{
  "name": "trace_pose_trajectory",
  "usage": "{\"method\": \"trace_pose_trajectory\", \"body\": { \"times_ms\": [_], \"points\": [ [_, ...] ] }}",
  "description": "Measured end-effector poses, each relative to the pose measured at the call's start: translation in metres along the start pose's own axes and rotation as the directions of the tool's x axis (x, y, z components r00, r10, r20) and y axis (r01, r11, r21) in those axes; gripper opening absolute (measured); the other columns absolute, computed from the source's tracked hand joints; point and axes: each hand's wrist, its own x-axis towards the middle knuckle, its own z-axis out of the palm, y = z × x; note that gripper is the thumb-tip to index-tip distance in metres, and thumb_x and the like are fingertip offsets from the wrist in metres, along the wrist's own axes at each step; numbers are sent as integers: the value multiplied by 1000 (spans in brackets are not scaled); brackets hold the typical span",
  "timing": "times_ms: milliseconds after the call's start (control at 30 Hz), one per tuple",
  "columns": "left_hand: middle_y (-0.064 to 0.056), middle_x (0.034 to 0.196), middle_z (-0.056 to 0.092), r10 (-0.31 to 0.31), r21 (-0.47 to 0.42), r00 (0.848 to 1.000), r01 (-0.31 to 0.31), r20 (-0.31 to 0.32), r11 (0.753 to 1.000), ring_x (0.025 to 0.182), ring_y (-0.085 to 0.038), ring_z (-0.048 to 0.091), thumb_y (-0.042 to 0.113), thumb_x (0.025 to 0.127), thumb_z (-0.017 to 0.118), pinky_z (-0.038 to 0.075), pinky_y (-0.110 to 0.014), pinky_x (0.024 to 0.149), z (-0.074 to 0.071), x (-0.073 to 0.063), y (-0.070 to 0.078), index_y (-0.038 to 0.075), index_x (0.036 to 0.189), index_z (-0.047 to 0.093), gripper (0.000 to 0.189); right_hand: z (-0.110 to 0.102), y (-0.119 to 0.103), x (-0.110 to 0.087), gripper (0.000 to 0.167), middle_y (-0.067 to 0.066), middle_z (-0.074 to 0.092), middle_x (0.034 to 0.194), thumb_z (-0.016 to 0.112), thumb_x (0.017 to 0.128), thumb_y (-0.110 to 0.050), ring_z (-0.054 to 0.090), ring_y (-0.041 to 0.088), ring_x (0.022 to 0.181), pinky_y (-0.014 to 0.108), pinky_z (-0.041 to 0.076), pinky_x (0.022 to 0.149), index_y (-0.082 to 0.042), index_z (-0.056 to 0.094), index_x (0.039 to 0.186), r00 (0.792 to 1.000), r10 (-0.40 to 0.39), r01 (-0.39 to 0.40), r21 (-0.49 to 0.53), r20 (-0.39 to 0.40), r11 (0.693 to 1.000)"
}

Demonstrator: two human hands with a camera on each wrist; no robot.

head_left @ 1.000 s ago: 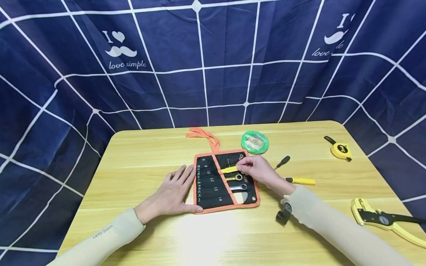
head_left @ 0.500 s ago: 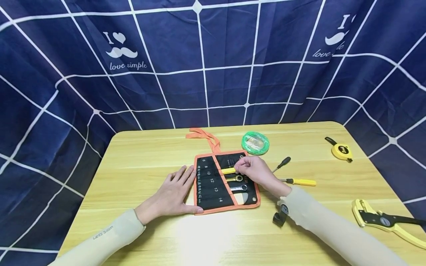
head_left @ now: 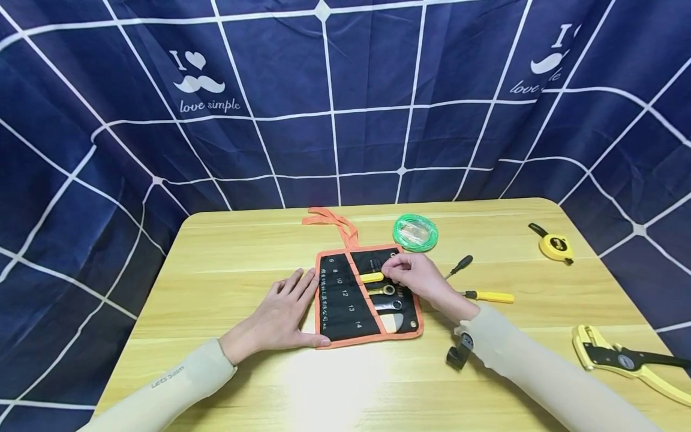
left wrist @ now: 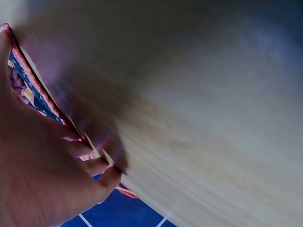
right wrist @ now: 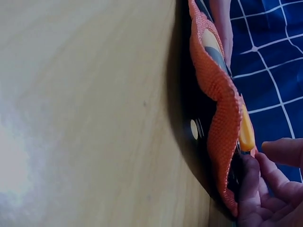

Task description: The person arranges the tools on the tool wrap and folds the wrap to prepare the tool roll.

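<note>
A black tool pouch with orange trim (head_left: 345, 300) lies flat, its tie strap trailing toward the back. My left hand (head_left: 275, 312) rests along its left edge, fingers straight and thumb at the lower corner. My right hand (head_left: 415, 276) is over the pouch's right side, fingertips right at the end of a yellow tool (head_left: 371, 278) tucked in an upper pocket. In the right wrist view, the thumb (right wrist: 284, 150) stands apart from the yellow end. Below it, the pockets hold a gold ratchet wrench (head_left: 382, 290), a silver wrench (head_left: 388, 306) and a pale rounded piece (head_left: 391, 323).
A coil of green wire (head_left: 415, 233) lies behind the pouch. To the right are a black-handled screwdriver (head_left: 461, 264), a yellow-handled screwdriver (head_left: 490, 297), a yellow tape measure (head_left: 555, 246) and yellow wire strippers (head_left: 610, 357). A dark blue curtain (head_left: 372, 144) surrounds the table.
My right hand pushed the yellow tool a little left, deeper into its pocket, then drew back slightly, its thumb coming away from the tool. My left hand has stayed on the pouch edge.
</note>
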Motion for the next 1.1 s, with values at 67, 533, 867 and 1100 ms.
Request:
{"method": "trace_pose_trajectory", "body": {
  "times_ms": [67, 533, 867, 1100],
  "points": [
    [-22, 175, 29, 0, 0, 1000, 0, 0, 1000, 159, -47, 29, 89, 88, 62, 40, -64, 111, 1, 0, 0, -4, 169, 33, 126, -1, 0, -1, 16, 4, 72, 85, 78, 103, -15, 62, 16, 79, 27, 49, 67, 1, 79, 107, 1000, -5, 5, 13, 1, 1000],
    [-25, 174, 31, 13, -19, 1000, -14, -27, 1000, 158, -49, 31, 88, 87, 64, 40, -65, 109, 0, -1, -1, -5, 168, 35, 127, -13, -1, -8, 25, 8, 72, 91, 77, 103, -17, 61, 17, 80, 28, 51, 57, 3, 77, 118, 999, -2, 3, 54, -34, 999],
    [-23, 175, 30, 1, -16, 1000, -1, -7, 1000, 158, -47, 31, 88, 88, 63, 39, -64, 111, -1, 0, -1, -4, 169, 32, 126, -24, 0, -14, 26, 14, 77, 105, 78, 103, -17, 66, 16, 84, 29, 56, 75, 4, 77, 119, 998, -31, 33, 51, -45, 998],
    [-23, 175, 29, 0, -17, 1000, 0, 7, 1000, 159, -47, 29, 88, 88, 63, 39, -64, 112, -4, 0, 0, -4, 169, 31, 126, -37, 2, -26, 28, 17, 77, 104, 78, 103, -16, 70, 24, 89, 29, 57, 79, 5, 76, 121, 997, -27, 31, 62, -69, 998]
  ]
}}
